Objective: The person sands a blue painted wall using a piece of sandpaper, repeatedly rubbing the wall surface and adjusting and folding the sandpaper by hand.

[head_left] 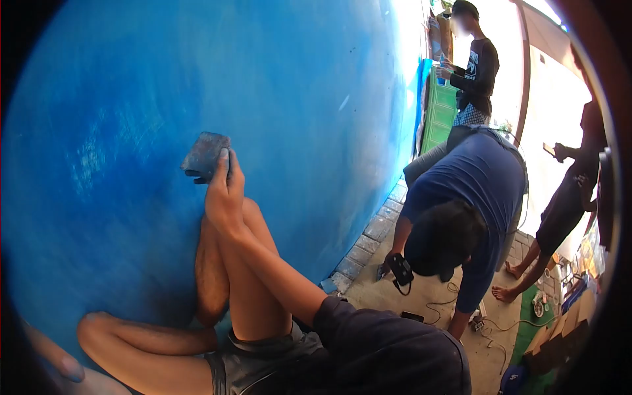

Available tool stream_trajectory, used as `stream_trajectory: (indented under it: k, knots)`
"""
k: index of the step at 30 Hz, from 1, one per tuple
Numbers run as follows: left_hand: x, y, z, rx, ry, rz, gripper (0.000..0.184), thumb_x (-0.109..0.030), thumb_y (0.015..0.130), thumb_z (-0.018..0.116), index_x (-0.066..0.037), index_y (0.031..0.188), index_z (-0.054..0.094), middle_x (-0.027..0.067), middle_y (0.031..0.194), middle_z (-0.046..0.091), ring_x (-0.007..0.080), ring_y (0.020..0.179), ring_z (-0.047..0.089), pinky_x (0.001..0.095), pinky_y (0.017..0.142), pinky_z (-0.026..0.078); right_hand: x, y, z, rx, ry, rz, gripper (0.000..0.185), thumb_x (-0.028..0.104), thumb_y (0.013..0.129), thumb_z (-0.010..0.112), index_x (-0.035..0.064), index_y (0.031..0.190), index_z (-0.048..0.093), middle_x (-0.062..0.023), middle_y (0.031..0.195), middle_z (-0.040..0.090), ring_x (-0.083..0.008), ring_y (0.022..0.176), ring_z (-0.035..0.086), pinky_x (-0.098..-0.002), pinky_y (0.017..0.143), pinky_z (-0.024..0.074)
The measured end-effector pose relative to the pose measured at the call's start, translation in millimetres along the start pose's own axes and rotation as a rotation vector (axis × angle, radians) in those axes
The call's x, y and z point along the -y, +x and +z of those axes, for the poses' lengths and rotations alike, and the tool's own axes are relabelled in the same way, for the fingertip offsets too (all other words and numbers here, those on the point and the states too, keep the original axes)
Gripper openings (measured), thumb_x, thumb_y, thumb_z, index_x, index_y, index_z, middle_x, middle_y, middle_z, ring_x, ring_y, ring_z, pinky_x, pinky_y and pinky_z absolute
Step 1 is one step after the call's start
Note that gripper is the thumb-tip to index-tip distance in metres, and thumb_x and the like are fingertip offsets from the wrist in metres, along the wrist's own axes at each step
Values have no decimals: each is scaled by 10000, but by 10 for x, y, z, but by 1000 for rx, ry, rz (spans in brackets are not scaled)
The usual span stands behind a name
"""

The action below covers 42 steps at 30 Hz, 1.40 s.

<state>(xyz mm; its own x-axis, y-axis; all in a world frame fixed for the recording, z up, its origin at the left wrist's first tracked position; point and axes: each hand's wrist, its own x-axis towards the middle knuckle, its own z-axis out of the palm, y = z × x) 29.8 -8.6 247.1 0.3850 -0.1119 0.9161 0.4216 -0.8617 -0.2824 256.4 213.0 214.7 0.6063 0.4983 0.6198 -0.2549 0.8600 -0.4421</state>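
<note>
My right hand [226, 187] is closed on a worn grey piece of folded sandpaper [206, 157], pinched between thumb and fingers. Behind it spreads a large blue painted surface [289, 85] with paler, scuffed patches. Whether the sandpaper touches that surface I cannot tell. My right forearm passes over my raised knee [251, 212], and my other leg [148, 329] is folded low beside the blue surface. At the dark lower-left edge a piece of limb shows, perhaps my left hand [69, 367]; its fingers cannot be made out.
To the right a person in a blue shirt [471, 171] bends low, holding a small black device [401, 268]. Farther back stand a person in black [479, 72] and another person [573, 191]. Cables [490, 327], cardboard [566, 326] and a paver strip [362, 247] lie along the ground.
</note>
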Motion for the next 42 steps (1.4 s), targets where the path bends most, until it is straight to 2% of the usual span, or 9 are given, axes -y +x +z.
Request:
stream_trajectory:
  k: [4,14,16,20,25,31,33,34,42]
  knots:
    - [-47,-10,63,30,-45,-16,189,-192,975,658,-15,1012,714,146,1027,725,313,876,697,432,752,554,-26,15,-54,45,-55,10,426,304,1141,336,-52,1256,539,-121,1003,675,-186,845,694,-313,715,553]
    - [-321,-294,56,346,-4,-269,145,-56,914,742,4,1044,718,142,1083,748,314,989,719,431,860,558,97,24,38,12,118,68,459,353,1135,363,-46,1253,558,-90,921,633,-135,769,602,-300,670,530]
    - [-279,-407,-51,414,-2,-286,161,-80,922,741,-1,1062,724,146,1100,747,314,988,719,435,859,560,353,57,-60,223,-106,103,463,370,1127,391,-42,1254,562,-97,948,639,-141,757,602,-317,636,539]
    - [-260,-876,-301,596,-16,-444,216,-125,925,748,-17,1112,742,156,1126,745,327,1005,718,447,867,563,934,247,-503,266,36,155,472,365,1108,425,-41,1309,554,-188,1121,685,-328,827,736,-417,694,590]
    - [-377,-1255,-609,762,-8,-671,251,-163,916,770,-8,1112,747,178,1092,748,358,982,719,454,831,574,1148,118,-1212,168,-128,158,512,381,1110,389,-43,1374,505,-220,1149,694,-354,855,749,-395,704,590]
    - [-596,-1592,-981,832,142,-833,255,-182,929,768,9,1097,750,200,1026,750,319,864,727,402,759,584,1034,-370,-2460,-11,-455,488,527,398,1100,421,-29,1402,489,-204,1146,696,-323,924,751,-371,728,595]
    - [-713,-1599,-992,703,198,-1064,251,-170,930,770,19,1094,749,179,1010,754,261,836,717,369,728,576,1002,-584,-2889,-76,-525,573,526,402,1097,428,-26,1396,494,-198,1155,694,-320,932,750,-376,736,600]
    - [-763,-1531,-987,765,308,-1403,242,-140,937,760,39,1098,742,160,1013,758,219,858,697,358,770,559,952,-757,-3144,-195,-561,675,506,395,1098,419,-18,1377,509,-192,1161,692,-318,943,748,-388,753,606]
    - [-645,-2519,-1042,594,169,-1192,318,-141,979,649,54,1231,650,146,1081,702,262,925,666,385,840,554,384,-2469,-4925,-604,-638,1254,365,331,1040,453,54,1218,608,-146,1108,698,-293,935,737,-443,822,621]
